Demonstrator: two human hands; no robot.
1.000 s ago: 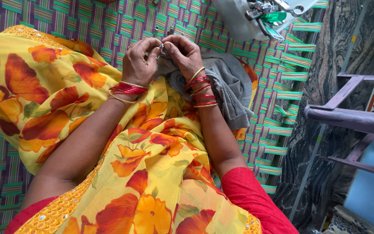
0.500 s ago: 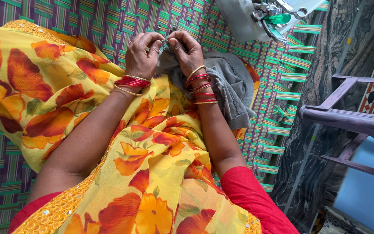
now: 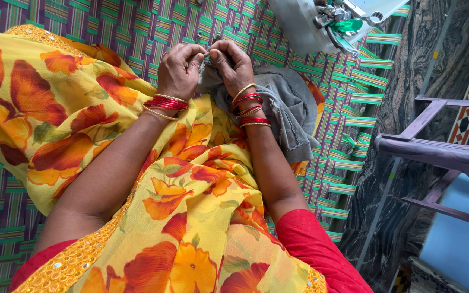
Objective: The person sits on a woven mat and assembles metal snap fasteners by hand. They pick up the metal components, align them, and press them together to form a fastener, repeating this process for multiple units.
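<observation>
My left hand (image 3: 177,69) and my right hand (image 3: 233,62) meet fingertip to fingertip over a grey garment (image 3: 283,111) that lies in my lap. Both pinch the garment's top edge around a small metal piece (image 3: 207,56), too small to tell what it is. Red and gold bangles ring both wrists. A yellow cloth with orange flowers (image 3: 71,119) covers my lap and spreads to the left.
I sit on a woven mat of purple and green stripes (image 3: 137,27). A white plastic bag with metal tools and a green item (image 3: 332,21) lies at the top. A purple plastic chair (image 3: 446,154) stands on the dark stone floor (image 3: 408,65) to the right.
The hands stay together on the garment's edge with only small finger shifts. The view has drifted slightly.
</observation>
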